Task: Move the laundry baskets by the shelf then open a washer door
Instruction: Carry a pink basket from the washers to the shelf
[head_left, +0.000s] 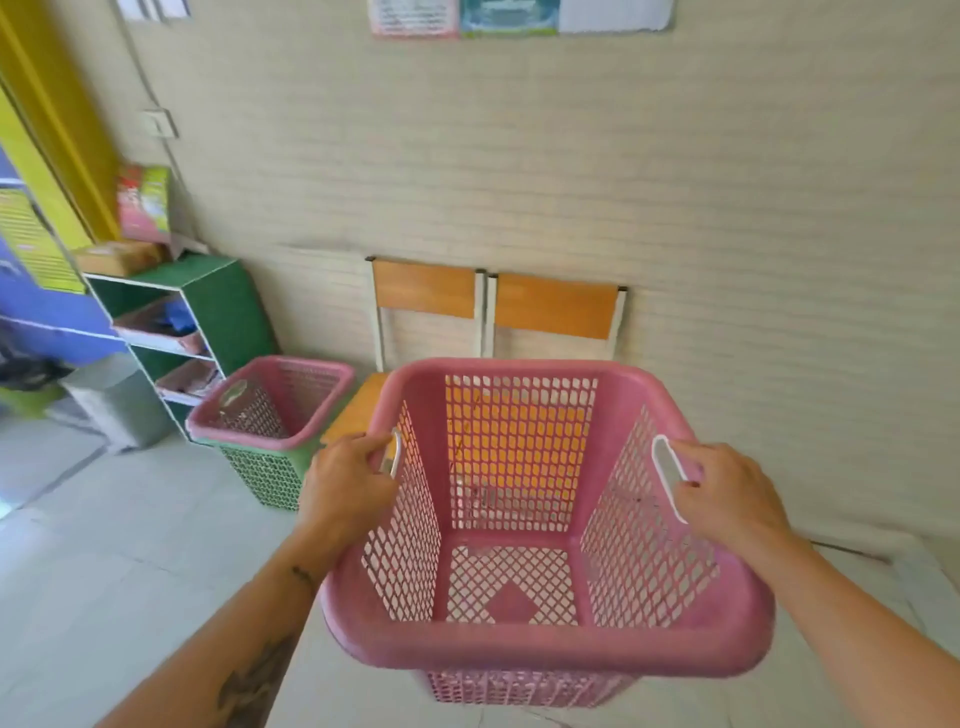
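Filling the lower centre of the head view, a pink perforated plastic laundry basket with a square tapered body is held off the pale tiled floor, its open top facing the camera. The left hand is closed around the white handle set in the basket's 9 o'clock wall, fingers curled through the slot. The right hand is closed on the matching white handle at the 3 o'clock wall, with the thumb laid against the handle from inside. Both forearms are extended forward; tattoos are visible on the left one.

At 10 o'clock from the held basket, a second pink perforated plastic basket is nested inside a green perforated plastic basket, which stands on the floor. This stack is placed just beside a green shelf unit with white-edged boards, at 10 o'clock again. Pink trays are carried on the shelf boards, and a brown package lies on top of the unit.

Two chairs with orange wooden backs and white metal frames are set against the beige ribbed wall at 12 o'clock. An orange seat is seen through the held basket's far mesh. Posters, too blurred to read, are fixed high on the wall.
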